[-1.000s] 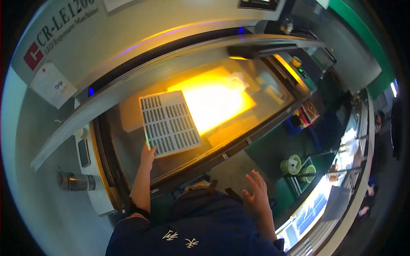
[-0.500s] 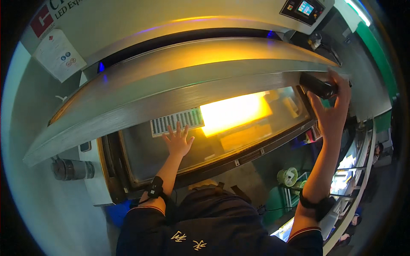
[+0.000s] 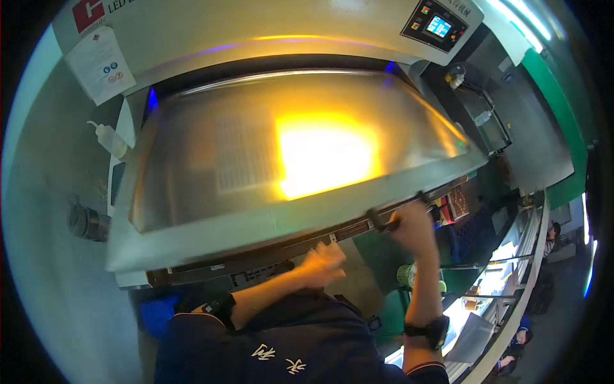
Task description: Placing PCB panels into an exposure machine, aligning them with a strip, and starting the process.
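Note:
The wide hinged lid [image 3: 204, 217] of the exposure machine lies low over its bed, with a pale frame around a see-through sheet. My right hand [image 3: 414, 227] is closed around the dark handle [image 3: 382, 223] at the lid's front edge, right of the middle. In front of that edge, left of the handle, my left hand [image 3: 323, 264] hangs smeared by motion; its fingers cannot be made out. Through the sheet shows the blurred perforated plate [image 3: 246, 153], next to a bright yellow-white glow [image 3: 326, 153].
A control panel [image 3: 438, 25] with a lit screen is at the upper right. Left of the lid stand a white squeeze bottle [image 3: 110, 139] and a dark lidded jar [image 3: 88, 224]. A green bucket [image 3: 406, 275] stands below, right of my body. Other people sit far right.
The lid has come down over the bed, my right hand lowering with its handle. My left hand has left the perforated plate and moved toward me, out in front of the machine.

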The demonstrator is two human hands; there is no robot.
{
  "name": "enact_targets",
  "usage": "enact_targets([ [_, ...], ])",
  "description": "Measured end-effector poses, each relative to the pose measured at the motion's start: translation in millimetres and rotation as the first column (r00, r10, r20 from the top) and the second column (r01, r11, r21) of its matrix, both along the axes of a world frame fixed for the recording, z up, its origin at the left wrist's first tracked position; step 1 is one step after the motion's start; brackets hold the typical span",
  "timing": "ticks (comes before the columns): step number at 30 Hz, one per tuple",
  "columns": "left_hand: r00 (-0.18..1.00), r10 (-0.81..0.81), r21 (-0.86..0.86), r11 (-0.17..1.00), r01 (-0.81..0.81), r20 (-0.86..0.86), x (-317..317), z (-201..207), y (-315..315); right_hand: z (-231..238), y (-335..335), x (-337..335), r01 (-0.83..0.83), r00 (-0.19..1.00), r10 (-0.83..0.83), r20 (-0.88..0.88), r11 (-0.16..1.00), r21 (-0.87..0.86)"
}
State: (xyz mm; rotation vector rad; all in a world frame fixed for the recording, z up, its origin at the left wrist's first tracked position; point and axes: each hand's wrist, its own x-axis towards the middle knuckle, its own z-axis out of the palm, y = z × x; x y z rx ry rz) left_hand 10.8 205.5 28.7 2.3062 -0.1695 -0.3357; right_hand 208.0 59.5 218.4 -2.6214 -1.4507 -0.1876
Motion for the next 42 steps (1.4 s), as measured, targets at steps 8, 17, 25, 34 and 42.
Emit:
enact_targets([
  [8,0.997,0.006,-0.239,0.971,0.011,0.071,46,12,66,-228,-17,-25,0.026,0.949,-0.238,-0.208,0.715,-0.699],
  [17,0.829,0.406,0.460,0.694,-0.554,0.385,10,-116,165,-267,-20,-11,-0.073,0.920,-0.258,-0.294,0.625,-0.777],
  [25,0.821,0.532,0.525,0.647,-0.553,0.210,22,-98,153,-253,-45,-8,-0.205,0.923,-0.031,-0.384,0.805,-0.556],
  [34,0.805,0.544,0.480,0.655,-0.584,0.238,79,-57,3,-269,-193,34,0.081,0.241,-0.274,-0.931,0.962,-0.262],
  [42,0.787,0.543,0.464,0.639,-0.614,0.292,85,-59,9,-361,-153,148,-0.194,0.784,0.202,-0.587,0.978,0.078],
])
